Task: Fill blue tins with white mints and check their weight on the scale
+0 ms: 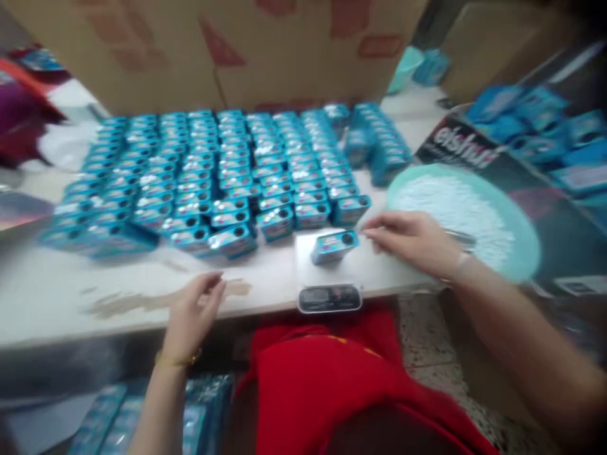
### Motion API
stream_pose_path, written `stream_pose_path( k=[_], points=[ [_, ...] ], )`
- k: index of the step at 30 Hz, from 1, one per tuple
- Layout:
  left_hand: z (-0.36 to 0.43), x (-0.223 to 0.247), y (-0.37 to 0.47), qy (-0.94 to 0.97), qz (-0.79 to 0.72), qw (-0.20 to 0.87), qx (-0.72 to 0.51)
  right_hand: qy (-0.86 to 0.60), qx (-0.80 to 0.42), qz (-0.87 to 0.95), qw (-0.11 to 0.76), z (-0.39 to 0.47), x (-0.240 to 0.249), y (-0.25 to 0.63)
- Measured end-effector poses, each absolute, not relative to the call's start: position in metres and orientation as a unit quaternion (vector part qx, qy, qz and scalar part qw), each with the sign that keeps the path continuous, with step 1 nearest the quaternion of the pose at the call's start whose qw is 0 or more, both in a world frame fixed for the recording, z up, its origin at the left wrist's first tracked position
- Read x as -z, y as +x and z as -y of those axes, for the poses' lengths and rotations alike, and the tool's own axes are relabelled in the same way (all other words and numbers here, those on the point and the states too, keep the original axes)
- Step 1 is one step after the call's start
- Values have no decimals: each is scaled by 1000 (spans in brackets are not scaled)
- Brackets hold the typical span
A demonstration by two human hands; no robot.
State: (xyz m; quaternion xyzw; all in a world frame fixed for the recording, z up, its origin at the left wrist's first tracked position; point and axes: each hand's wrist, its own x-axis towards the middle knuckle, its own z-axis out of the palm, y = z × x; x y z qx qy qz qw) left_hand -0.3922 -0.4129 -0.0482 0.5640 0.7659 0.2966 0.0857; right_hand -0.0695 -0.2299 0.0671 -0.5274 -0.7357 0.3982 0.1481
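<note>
A small blue box (334, 246) stands on a white digital scale (330, 299) near the table's front edge. Just right of that box is my right hand (410, 240), its fingers loosely extended and apart, with nothing visible in them. My left hand (196, 309) hovers over the front edge of the table, left of the scale, with a gap between thumb and fingers and nothing seen in it. Close rows of similar blue boxes (232, 164) fill the table behind. Under my right wrist lies a light green basin (524, 243) of small white pieces, with a blurred metal-looking tool (458, 239) in it.
A large cardboard carton (303, 69) rises behind the rows. At the right, a dark printed carton (545, 221) holds several blue packs (535, 120). More blue boxes (109, 417) sit below the table at left. Another person's purple sleeve (23, 120) shows at far left.
</note>
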Motion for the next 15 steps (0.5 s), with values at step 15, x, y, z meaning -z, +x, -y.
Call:
stream_pose_path(
  k=[15],
  points=[
    [400,92,-368,589,-737,80,-322,-446,-212,864,101,215,-60,-88]
  ],
)
